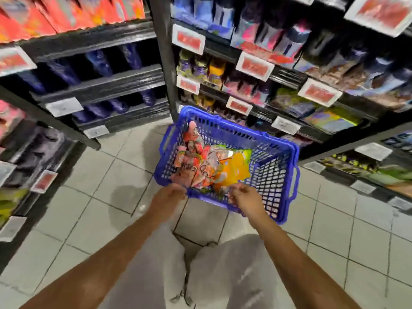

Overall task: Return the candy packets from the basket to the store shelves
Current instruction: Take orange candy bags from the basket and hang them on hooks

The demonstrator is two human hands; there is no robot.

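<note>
A blue plastic basket (274, 170) hangs in front of me above the tiled floor. Inside lie several candy packets: red and pink ones (194, 161) on the left, a yellow-orange one (234, 168) in the middle. My left hand (169, 195) grips the basket's near rim at its left corner. My right hand (243, 198) is over the near rim with its fingers curled; a small pink packet seems pinched at its fingertips, but blur hides the detail. Shelves of packets (289, 97) stand just behind the basket.
Dark shelving (100, 85) with purple and red packs stands at the left, with another rack (33, 152) nearer on that side. Red and white price tags (254, 65) line the shelf edges. My legs in grey trousers (200, 275) are below.
</note>
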